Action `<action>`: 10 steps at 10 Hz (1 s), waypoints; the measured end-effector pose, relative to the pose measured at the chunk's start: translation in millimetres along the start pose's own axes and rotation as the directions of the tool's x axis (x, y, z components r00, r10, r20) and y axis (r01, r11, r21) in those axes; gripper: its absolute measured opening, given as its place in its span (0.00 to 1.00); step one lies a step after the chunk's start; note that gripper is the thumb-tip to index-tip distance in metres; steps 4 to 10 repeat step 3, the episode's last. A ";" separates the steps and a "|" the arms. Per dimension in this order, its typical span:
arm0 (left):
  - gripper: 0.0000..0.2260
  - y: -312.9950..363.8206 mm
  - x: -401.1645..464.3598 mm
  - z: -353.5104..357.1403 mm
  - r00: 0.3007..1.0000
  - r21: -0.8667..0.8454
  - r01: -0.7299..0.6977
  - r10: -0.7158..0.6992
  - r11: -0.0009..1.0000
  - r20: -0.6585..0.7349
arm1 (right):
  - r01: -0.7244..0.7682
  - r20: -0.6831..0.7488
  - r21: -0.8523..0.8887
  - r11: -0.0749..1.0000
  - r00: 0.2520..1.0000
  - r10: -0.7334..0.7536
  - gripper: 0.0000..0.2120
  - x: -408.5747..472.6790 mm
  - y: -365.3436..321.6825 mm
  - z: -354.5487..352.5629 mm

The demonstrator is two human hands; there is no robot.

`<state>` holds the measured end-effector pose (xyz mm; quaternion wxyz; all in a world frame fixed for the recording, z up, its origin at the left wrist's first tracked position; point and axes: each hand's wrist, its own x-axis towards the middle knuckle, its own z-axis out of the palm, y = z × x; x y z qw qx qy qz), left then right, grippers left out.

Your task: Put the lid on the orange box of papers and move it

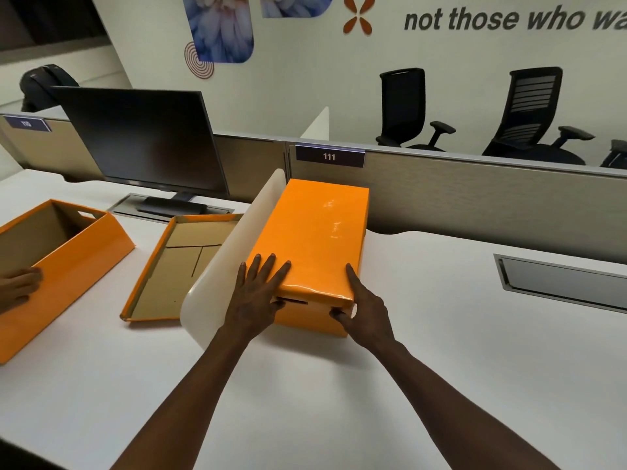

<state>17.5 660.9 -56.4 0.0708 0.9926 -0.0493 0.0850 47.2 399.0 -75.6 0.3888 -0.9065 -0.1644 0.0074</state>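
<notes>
Orange box (310,317) sits on the white desk (407,351), lid (312,239) on, hard against the white divider (224,262). Left hand (258,296) and right hand (364,307) — fingers over lid, thumbs on the near wall — grip its near end.

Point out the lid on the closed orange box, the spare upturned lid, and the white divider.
Lid on the closed orange box (315,235): head view, middle of its glossy top.
Spare upturned lid (176,269): head view, its brown cardboard inside.
White divider (230,252): head view, its broad side face.
</notes>
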 end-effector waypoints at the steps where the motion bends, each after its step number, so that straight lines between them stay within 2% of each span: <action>1: 0.43 7.8 0.5 -2.3 1.000 -0.009 0.006 -0.006 1.000 0.011 | -0.005 0.017 -0.003 1.000 1.000 0.005 0.55 -0.3 9.7 -10.5; 2: 0.47 37.0 4.0 -11.3 0.996 -0.061 -0.078 0.075 0.995 -0.042 | -0.028 -0.079 -0.118 0.993 0.997 0.019 0.55 -2.3 17.6 -41.3; 3: 0.46 66.8 22.2 -22.0 0.985 -0.090 -0.144 0.134 0.985 -0.108 | -0.007 -0.182 -0.254 0.967 0.983 -0.040 0.53 6.0 20.7 -77.2; 10: 0.46 66.8 22.2 -22.0 0.985 -0.090 -0.144 0.134 0.985 -0.108 | -0.007 -0.182 -0.254 0.967 0.983 -0.040 0.53 6.0 20.7 -77.2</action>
